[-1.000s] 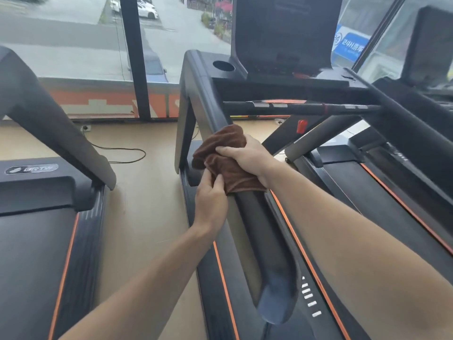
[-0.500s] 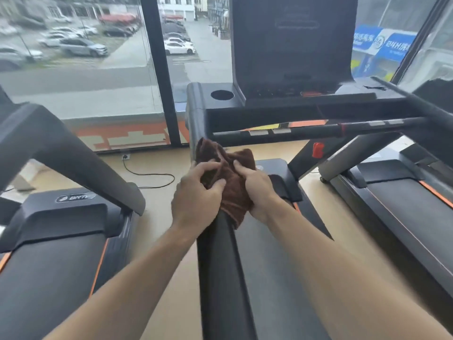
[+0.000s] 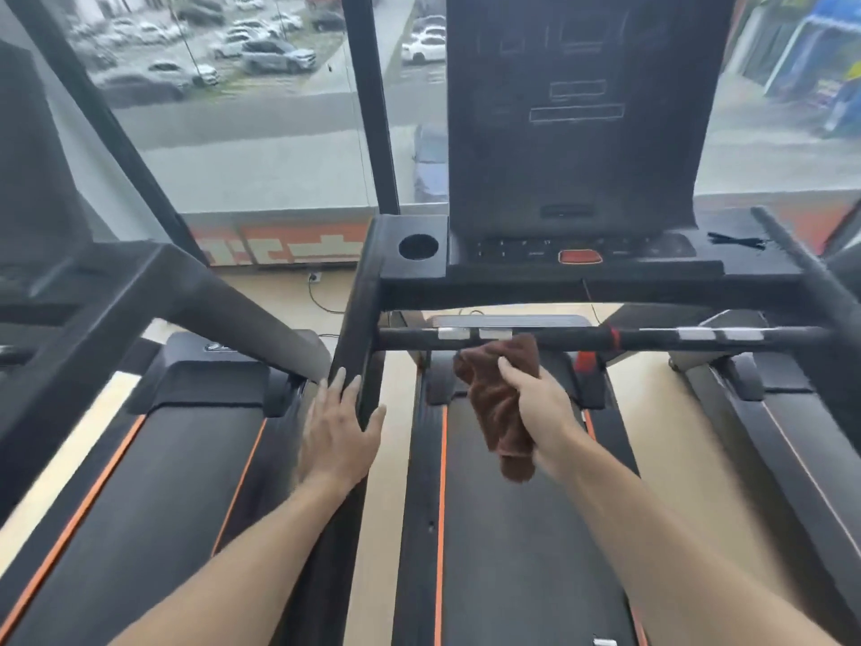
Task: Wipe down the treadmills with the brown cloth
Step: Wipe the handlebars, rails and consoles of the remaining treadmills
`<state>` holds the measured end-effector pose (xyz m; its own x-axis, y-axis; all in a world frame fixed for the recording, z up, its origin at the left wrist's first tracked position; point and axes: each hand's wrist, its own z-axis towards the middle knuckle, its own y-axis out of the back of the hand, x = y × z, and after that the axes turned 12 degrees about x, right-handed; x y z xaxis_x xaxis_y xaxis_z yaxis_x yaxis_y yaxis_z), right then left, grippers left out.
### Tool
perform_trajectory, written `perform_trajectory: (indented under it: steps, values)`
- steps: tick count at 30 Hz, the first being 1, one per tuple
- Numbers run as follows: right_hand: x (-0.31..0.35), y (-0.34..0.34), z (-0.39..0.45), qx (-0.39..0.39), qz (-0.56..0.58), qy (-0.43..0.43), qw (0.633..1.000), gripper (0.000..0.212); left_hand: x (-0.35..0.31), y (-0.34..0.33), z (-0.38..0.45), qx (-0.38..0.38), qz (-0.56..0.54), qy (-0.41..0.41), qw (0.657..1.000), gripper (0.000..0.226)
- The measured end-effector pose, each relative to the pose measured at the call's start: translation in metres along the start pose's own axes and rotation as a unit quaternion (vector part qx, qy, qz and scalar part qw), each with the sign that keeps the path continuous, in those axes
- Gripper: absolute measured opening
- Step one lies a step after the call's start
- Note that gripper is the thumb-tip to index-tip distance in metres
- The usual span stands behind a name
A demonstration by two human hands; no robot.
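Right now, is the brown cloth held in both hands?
No, only the right hand grips the brown cloth; the left hand rests on the black side handrail.

Brown cloth [image 3: 498, 403]: soft, fuzzy pile, matt. Treadmill side rail [image 3: 356, 347]: black, matt, smooth, plastic-looking. Crossbar [image 3: 559, 338]: black, slight sheen, with shiny metal-looking plates [image 3: 470, 333]. Console screen [image 3: 573, 109]: dark, glossy.

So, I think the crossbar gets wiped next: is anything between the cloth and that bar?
Nothing visible. The right hand holds the cloth just below the crossbar, its top edge at the bar. The left hand rests on the side rail, off to the side.
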<state>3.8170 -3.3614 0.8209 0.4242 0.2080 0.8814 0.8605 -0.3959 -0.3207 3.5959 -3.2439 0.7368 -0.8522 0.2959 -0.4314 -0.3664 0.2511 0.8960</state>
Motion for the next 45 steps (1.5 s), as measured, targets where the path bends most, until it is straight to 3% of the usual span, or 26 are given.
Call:
perform_trajectory:
  steps: [2,4,8,12,15,19,23,28,29,32,34,36,38,41,45]
  values:
    - [0.020,-0.015,-0.006,0.054,-0.115,0.044,0.991,0.021,0.000,0.002,-0.002,-0.019,0.000,-0.018,1.000,0.060]
    - [0.028,-0.030,-0.005,0.116,-0.158,0.066,0.978,0.026,0.001,0.003,0.001,-0.026,-0.004,-0.042,0.999,0.061]
    - [0.031,-0.049,0.012,0.105,-0.225,0.086,0.965,0.023,0.001,0.005,0.008,-0.003,-0.049,-0.030,0.998,0.063]
    - [0.024,-0.056,0.034,0.188,-0.238,0.086,0.949,0.026,0.005,0.005,0.006,0.015,-0.104,-0.018,0.994,0.069]
    - [0.020,-0.059,0.050,0.192,-0.249,0.074,0.946,0.026,0.008,0.009,0.005,0.008,-0.171,-0.016,0.985,0.075]
    - [0.019,-0.066,0.075,0.233,-0.268,0.058,0.933,0.029,0.003,0.015,0.003,0.000,-0.175,-0.041,0.984,0.074]
    - [0.019,-0.068,0.109,0.219,-0.258,0.040,0.940,0.029,-0.027,0.018,0.034,-0.042,-0.262,-0.078,0.961,0.050]
    - [0.030,-0.048,0.135,0.178,-0.311,0.100,0.928,0.030,-0.070,0.017,0.081,-0.090,-0.408,0.030,0.908,0.013]
    - [0.034,-0.043,0.137,0.158,-0.365,0.148,0.906,0.033,-0.076,0.015,0.086,-0.083,-0.435,0.036,0.896,0.011]
    - [0.042,-0.027,0.143,0.073,-0.518,0.316,0.792,0.040,-0.094,0.018,0.087,-0.048,-0.497,0.019,0.866,0.010]
    - [0.044,-0.026,0.154,0.070,-0.572,0.347,0.740,0.053,-0.102,0.020,0.083,-0.054,-0.505,0.046,0.860,0.011]
    - [0.040,-0.032,0.176,0.083,-0.665,0.296,0.681,0.066,-0.098,0.020,0.081,-0.050,-0.400,0.121,0.907,0.013]
    - [0.028,-0.044,0.200,0.128,-0.754,0.162,0.623,0.082,-0.088,0.021,0.077,-0.021,-0.237,0.185,0.954,0.016]
    - [0.009,-0.060,0.223,0.201,-0.790,-0.012,0.579,0.097,-0.066,0.019,0.074,-0.076,-0.153,0.152,0.974,0.036]
    - [0.025,-0.083,0.245,0.235,-0.794,-0.061,0.558,0.062,-0.044,0.010,0.080,-0.042,-0.046,0.103,0.993,0.051]
